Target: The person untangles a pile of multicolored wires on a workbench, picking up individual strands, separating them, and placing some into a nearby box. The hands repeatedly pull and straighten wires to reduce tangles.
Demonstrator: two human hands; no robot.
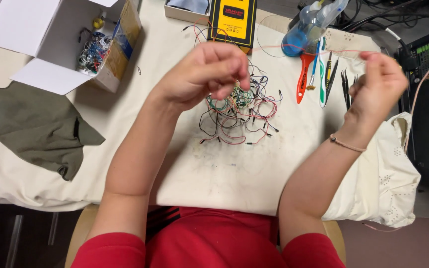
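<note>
A cloth-covered table carries a tangled pile of jumper wires. The left hand and right hand each pinch one thin red wire, stretched taut between them above the pile, separating it from the tangle.

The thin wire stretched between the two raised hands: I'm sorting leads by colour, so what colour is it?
Red, seen in the head view: the thin wire runs between the left hand and right hand.

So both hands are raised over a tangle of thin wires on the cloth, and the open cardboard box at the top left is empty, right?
Not quite. The head view shows the open cardboard box holds a bundle of coloured wires, so it is not empty. The rest stands: the left hand and right hand are raised over the tangle of thin wires on the cloth.
</note>
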